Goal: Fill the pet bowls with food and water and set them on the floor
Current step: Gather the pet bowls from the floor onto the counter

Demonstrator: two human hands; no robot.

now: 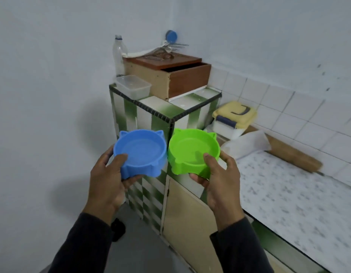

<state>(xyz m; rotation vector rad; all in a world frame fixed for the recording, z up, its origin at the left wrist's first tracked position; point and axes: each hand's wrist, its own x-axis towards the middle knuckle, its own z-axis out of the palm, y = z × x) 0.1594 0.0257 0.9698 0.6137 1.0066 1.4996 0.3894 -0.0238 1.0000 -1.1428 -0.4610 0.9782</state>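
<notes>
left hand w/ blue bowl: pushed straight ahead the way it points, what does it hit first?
Most likely the green-and-white tiled cabinet right behind the blue bowl; the bowl would touch it before the left hand does. Depth from this single view is uncertain.

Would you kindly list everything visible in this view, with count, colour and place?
blue pet bowl: 1, blue, held in left hand
green pet bowl: 1, green, held in right hand
plastic bottle: 1, clear, back of tiled pedestal
plastic container: 1, clear, on pedestal
wooden box: 1, brown, on pedestal
lidded tub: 1, yellow lid, on counter
rolling pin: 1, wooden, by tiled wall
white bag: 1, on counter
left hand: grips blue bowl
right hand: grips green bowl
</notes>
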